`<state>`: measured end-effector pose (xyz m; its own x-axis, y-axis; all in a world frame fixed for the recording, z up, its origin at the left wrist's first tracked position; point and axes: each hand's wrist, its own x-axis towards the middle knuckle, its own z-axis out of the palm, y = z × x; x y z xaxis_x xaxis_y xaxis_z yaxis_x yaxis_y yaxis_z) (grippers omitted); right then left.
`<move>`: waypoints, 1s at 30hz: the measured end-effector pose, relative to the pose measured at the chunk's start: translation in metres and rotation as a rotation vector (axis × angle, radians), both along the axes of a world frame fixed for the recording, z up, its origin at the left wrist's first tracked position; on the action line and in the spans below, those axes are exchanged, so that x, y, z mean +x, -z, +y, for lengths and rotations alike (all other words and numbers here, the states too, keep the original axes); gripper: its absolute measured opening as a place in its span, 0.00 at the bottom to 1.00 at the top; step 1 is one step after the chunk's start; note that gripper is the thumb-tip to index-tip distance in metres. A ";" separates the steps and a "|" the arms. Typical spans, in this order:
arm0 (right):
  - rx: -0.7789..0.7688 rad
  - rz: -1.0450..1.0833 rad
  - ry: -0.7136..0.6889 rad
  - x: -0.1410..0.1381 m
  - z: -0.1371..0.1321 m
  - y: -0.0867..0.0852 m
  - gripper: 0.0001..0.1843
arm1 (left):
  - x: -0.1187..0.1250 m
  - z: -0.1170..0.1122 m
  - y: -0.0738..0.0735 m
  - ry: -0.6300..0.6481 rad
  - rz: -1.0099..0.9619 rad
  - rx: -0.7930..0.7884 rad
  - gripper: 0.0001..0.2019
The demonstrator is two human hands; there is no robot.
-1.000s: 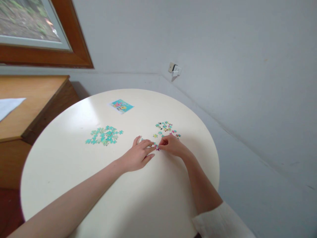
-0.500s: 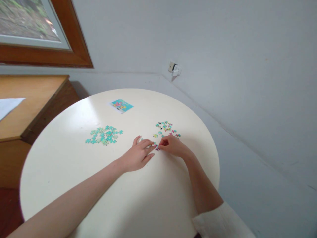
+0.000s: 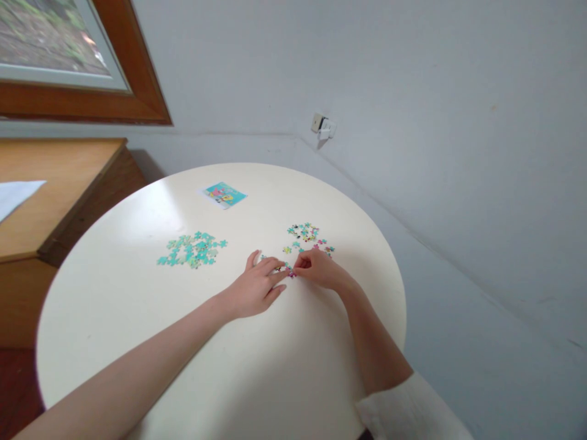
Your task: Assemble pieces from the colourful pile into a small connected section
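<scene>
My left hand (image 3: 257, 286) lies on the white table with its fingers spread, the fingertips touching a small group of joined puzzle pieces (image 3: 290, 273). Part of that group is hidden beneath the hand. From the other side, my right hand (image 3: 320, 269) pinches thumb and forefinger together at the group's right edge, on what looks like a puzzle piece. Just beyond the right hand are loose multicoloured puzzle pieces (image 3: 303, 231). A larger heap of mostly turquoise and pale green pieces (image 3: 192, 249) lies to the left of my left hand.
A picture card (image 3: 224, 195) with a turquoise design lies toward the far side of the round table (image 3: 220, 379). To the left stands a wooden desk (image 3: 59, 165) bearing a white sheet (image 3: 18, 197). A plug sits in the wall socket (image 3: 323, 126) behind.
Hardly anything differs. Both hands stay at the joined pieces in nearly the same pose, and the view has shifted very slightly.
</scene>
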<state>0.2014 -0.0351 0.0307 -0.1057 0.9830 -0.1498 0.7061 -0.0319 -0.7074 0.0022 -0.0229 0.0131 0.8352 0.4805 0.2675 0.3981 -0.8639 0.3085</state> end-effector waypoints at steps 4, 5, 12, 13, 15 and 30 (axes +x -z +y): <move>-0.006 0.008 -0.005 0.001 0.000 -0.001 0.05 | 0.000 -0.001 -0.001 -0.007 0.009 -0.004 0.16; -0.012 0.015 -0.006 0.001 0.000 -0.001 0.04 | 0.000 -0.001 -0.002 -0.007 0.011 -0.006 0.16; -0.006 0.012 0.031 0.001 0.000 0.000 0.05 | 0.002 -0.003 -0.003 -0.010 0.004 -0.010 0.17; -0.002 0.006 0.035 0.000 0.000 0.000 0.05 | 0.002 -0.003 -0.003 -0.010 0.005 -0.008 0.17; 0.003 -0.003 0.039 0.000 0.000 -0.001 0.06 | 0.003 -0.003 -0.003 -0.013 0.006 -0.005 0.17; -0.019 -0.028 0.033 -0.003 -0.001 -0.005 0.06 | 0.005 -0.005 -0.002 -0.029 0.012 -0.004 0.15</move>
<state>0.1986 -0.0359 0.0357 -0.0689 0.9829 -0.1709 0.7241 -0.0685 -0.6863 0.0074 -0.0275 0.0156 0.8238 0.5058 0.2560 0.4268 -0.8506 0.3071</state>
